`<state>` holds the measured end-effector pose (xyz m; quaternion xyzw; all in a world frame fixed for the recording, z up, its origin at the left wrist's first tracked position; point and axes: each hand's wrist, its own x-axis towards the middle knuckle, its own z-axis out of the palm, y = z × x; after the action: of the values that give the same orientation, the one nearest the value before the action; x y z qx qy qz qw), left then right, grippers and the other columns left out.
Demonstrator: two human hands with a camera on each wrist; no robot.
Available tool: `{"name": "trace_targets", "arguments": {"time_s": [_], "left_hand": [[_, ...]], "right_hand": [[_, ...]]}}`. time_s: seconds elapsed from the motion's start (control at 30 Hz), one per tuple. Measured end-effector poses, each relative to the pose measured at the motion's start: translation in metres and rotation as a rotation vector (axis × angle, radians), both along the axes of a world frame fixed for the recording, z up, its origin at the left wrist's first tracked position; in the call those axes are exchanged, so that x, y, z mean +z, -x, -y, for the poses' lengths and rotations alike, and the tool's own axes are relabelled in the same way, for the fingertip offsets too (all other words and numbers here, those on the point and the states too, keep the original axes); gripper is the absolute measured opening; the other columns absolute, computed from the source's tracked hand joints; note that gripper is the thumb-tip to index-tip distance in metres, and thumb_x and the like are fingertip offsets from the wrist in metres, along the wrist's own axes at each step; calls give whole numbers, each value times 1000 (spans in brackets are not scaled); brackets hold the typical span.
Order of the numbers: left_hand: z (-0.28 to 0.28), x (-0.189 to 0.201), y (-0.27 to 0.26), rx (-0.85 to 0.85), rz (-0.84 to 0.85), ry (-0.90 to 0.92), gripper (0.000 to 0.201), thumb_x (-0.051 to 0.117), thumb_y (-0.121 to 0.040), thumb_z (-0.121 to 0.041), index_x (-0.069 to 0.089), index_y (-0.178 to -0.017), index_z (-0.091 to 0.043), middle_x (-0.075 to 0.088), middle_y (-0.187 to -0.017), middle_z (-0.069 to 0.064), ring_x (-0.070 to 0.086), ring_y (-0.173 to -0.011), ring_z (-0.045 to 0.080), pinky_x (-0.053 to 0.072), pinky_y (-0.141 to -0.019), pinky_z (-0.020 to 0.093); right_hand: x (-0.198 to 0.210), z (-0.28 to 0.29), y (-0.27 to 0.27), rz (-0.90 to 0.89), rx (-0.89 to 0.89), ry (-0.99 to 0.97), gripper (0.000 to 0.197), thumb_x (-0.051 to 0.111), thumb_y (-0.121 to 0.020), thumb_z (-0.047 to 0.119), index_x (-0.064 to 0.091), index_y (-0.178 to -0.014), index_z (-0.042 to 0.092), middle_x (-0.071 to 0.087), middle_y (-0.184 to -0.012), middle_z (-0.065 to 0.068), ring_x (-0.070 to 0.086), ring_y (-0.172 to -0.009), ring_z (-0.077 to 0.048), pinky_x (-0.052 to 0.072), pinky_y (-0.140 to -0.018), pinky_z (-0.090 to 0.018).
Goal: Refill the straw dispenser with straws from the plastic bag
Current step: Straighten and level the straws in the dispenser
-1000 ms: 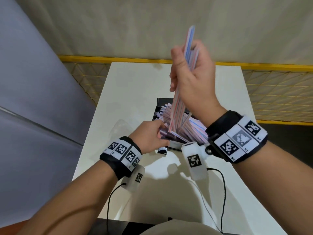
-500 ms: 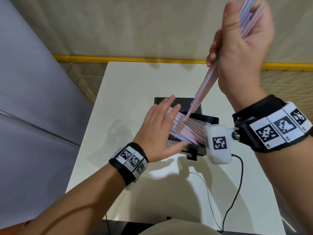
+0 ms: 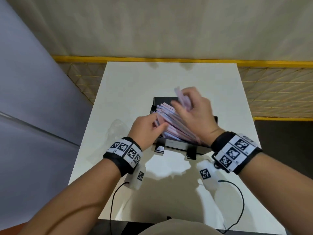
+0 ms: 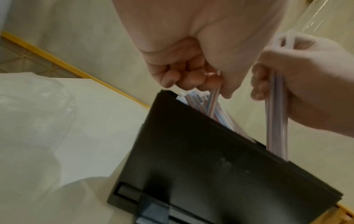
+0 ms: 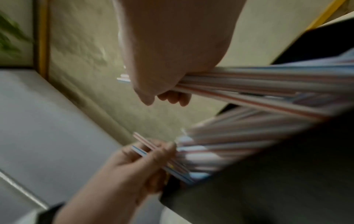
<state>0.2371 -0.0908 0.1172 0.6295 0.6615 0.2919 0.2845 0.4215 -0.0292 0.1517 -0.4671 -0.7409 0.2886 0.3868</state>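
Right hand (image 3: 193, 114) now lowered over black dispenser (image 3: 179, 146), bunch of straws (image 4: 276, 115) gripped. Few straws (image 5: 153, 153) pinched by left hand (image 3: 145, 131). Bag (image 3: 116, 129) left on desk (image 3: 132, 85).

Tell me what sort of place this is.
Probably a staged recording corner indoors, not a working café: a small white table against a plain wall, yellow mesh fencing behind it, and only a black straw dispenser on it.

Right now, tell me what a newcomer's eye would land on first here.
First, the black straw dispenser at the middle of the white table, crammed with striped straws. Above it the right hand grips a bundle of straws, while the left hand pinches a few at the dispenser's left end. A clear plastic bag lies just left of the dispenser.
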Motion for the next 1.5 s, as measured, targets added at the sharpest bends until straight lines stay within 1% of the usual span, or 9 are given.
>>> {"name": "trace_targets", "arguments": {"time_s": [0.07, 0.2, 0.37, 0.5, 0.9, 1.07, 1.2, 1.37, 1.5], "left_hand": [[3, -2, 4, 47, 38, 26, 15, 76, -86, -34, 69, -76, -25, 70, -68, -6, 65, -66, 9, 52, -66, 25], [6, 7, 14, 141, 161, -13, 12, 79, -85, -26, 71, -76, -24, 73, -73, -6, 70, -72, 12, 55, -71, 27], [7, 32, 40, 194, 265, -75, 15, 79, -86, -17, 70, -75, -16, 70, -66, -2, 64, -58, 11, 53, -63, 28], [11, 58, 59, 192, 256, -117, 16, 78, -87, -11, 69, -76, -6, 66, -56, -8, 58, -49, 3, 46, -54, 14], [2, 101, 90, 146, 408, -276, 17, 77, -87, -12, 66, -74, -10, 65, -56, -1, 56, -48, 16, 47, -50, 25], [-14, 71, 56, 111, 394, -92, 14, 77, -89, -13, 69, -78, -8, 71, -63, 10, 61, -52, 16, 51, -55, 27], [-21, 31, 27, 65, 403, 44, 15, 78, -88, -14, 70, -80, -4, 72, -66, 10, 67, -57, 10, 54, -59, 24], [-26, 2, 12, 79, 401, 42, 16, 83, -84, -26, 73, -75, -17, 72, -69, -1, 66, -64, 10, 51, -65, 24], [-24, -18, 12, 106, 156, 39, 30, 86, -72, -47, 65, -83, -30, 63, -88, -8, 58, -78, 2, 44, -72, 24]], "right_hand": [[-22, 2, -1, 176, 129, 67, 18, 66, -97, 29, 56, -107, 18, 61, -75, 6, 57, -65, -7, 44, -61, -28], [-49, 8, -3, 370, 245, 64, 21, 63, -95, 22, 61, -113, 12, 68, -100, -8, 61, -96, -31, 47, -79, -39], [-58, 18, -4, 333, 279, -9, 33, 69, -93, 29, 62, -120, 12, 55, -109, -4, 52, -103, -22, 43, -89, -33], [-57, 19, -8, 336, 222, -49, 41, 67, -90, 43, 63, -121, 15, 53, -110, 0, 47, -104, -20, 42, -93, -31], [-65, 17, -29, 514, 260, 52, 61, 54, -90, 58, 53, -137, 19, 52, -131, -2, 45, -120, -23, 42, -105, -42], [-53, 18, -40, 357, 211, 85, 67, 64, -77, 33, 49, -140, 18, 49, -136, 0, 45, -125, -21, 40, -108, -40], [-39, 22, -50, 249, 154, 121, 73, 58, -74, 35, 44, -145, 20, 48, -138, 1, 44, -127, -17, 37, -108, -32], [-40, 16, -36, 423, 230, -1, 57, 60, -88, 45, 52, -138, 19, 54, -132, 1, 48, -120, -20, 41, -105, -38], [-57, 21, -24, 624, 270, 67, 72, 47, -91, 66, 45, -145, 18, 49, -138, -5, 46, -125, -25, 42, -106, -46]]}}
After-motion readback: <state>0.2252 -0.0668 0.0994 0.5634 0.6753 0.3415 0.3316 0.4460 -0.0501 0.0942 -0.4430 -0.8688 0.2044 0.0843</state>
